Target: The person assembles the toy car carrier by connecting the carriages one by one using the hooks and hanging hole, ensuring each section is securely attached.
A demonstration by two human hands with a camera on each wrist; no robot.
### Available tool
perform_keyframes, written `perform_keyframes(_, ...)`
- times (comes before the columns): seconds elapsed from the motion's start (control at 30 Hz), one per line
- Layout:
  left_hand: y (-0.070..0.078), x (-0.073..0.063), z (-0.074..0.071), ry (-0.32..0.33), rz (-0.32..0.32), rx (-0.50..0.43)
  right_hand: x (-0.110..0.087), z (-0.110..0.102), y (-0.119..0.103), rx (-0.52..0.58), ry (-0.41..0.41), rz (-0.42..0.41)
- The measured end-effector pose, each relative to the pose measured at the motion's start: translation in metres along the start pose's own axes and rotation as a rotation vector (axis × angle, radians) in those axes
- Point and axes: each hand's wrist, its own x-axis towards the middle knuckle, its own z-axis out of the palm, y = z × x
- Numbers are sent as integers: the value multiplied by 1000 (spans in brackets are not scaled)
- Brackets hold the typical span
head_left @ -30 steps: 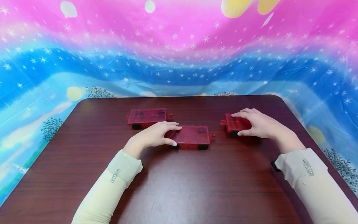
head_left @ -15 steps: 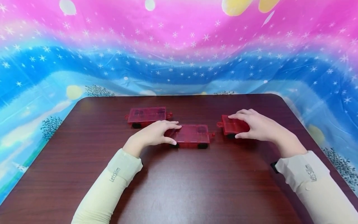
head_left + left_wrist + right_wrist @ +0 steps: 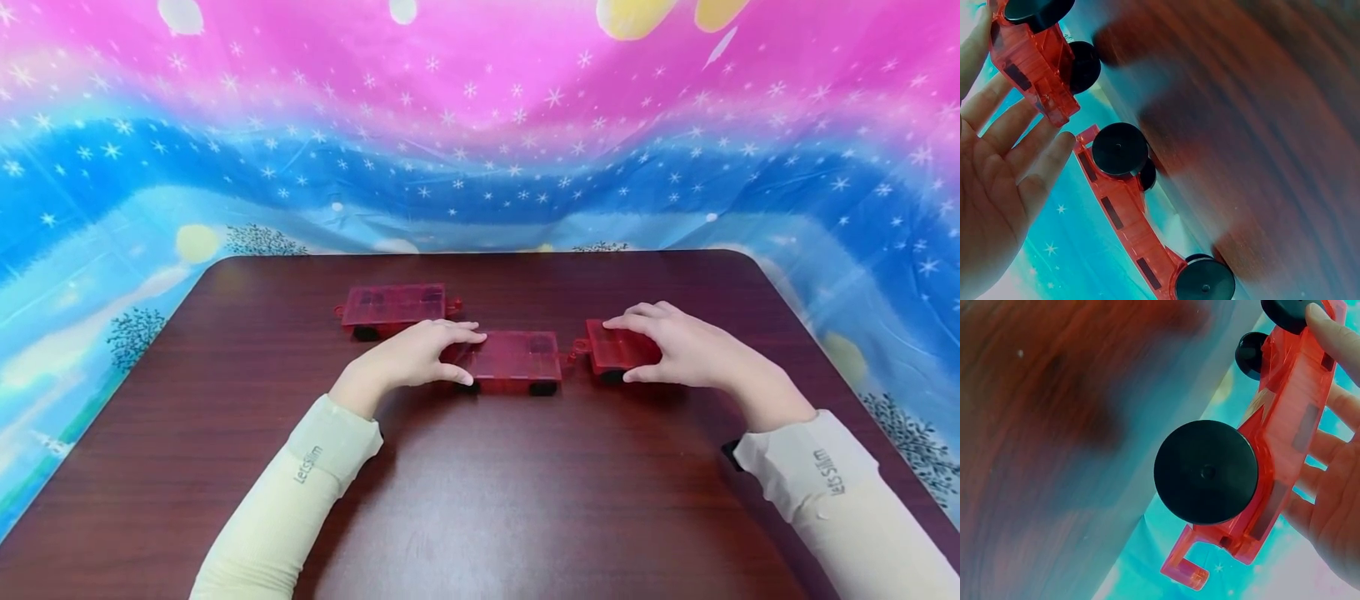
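Shifted leftward since the earlier frame, the right wagon stands on the table, just beside the middle wagon; whether they link, I cannot tell. With the left hand I grip the middle wagon, with the right hand the right wagon. Beyond stand a third wagon and a snowflake cloth.

The right red cart, gripped by the right hand, has shifted from apart to just beside the middle red cart, and from slightly behind to nearly level; its loop now reaches that cart's hook, engagement indeterminate.
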Motion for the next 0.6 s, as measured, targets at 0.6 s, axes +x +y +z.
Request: perform_keyframes(0.6,0,1,0,-1,10,0,0,10,-3,26,-10,-2)
